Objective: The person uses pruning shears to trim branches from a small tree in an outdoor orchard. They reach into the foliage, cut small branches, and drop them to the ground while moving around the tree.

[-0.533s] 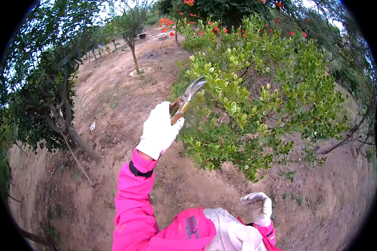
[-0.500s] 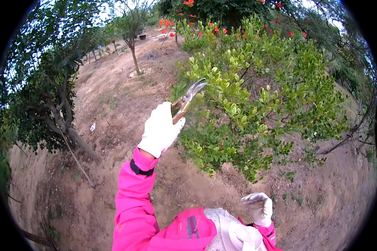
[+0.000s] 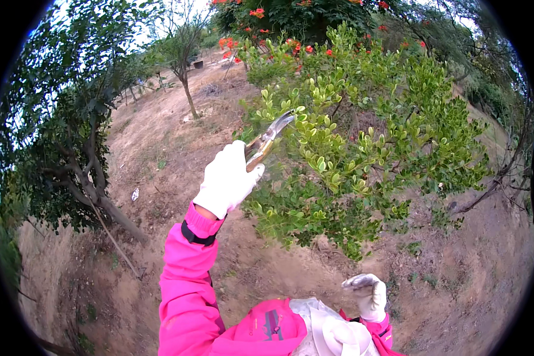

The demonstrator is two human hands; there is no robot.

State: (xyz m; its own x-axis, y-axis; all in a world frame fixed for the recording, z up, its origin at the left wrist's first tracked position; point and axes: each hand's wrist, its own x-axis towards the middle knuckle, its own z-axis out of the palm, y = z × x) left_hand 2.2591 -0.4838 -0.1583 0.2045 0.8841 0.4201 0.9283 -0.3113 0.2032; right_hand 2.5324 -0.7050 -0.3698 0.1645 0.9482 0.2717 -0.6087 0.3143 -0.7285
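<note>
My left hand (image 3: 224,181), in a white glove, is raised in front of me and closed round the handles of a pair of pruning shears (image 3: 267,139). The shears' metal blades point up and to the right, with their tips at the left edge of a leafy green bush (image 3: 368,148). Whether a twig lies between the blades I cannot make out. Low on the right, my right hand (image 3: 369,295) wears a soiled white glove. Its fingers are bent loosely, apart from the thumb, and nothing shows in them. It is held near my body, below the bush.
A dark-leaved tree (image 3: 80,160) leans at the left, with a thin pole (image 3: 117,244) by its trunk. A slender tree (image 3: 187,89) stands farther up the dry slope (image 3: 142,133). Red flowers (image 3: 258,13) hang behind the bush. Bare branches (image 3: 486,193) reach in from the right.
The shears' blades look closer together than before. The view has shifted slightly, and my left hand and the shears sit almost where they were. My right hand keeps its pose.
</note>
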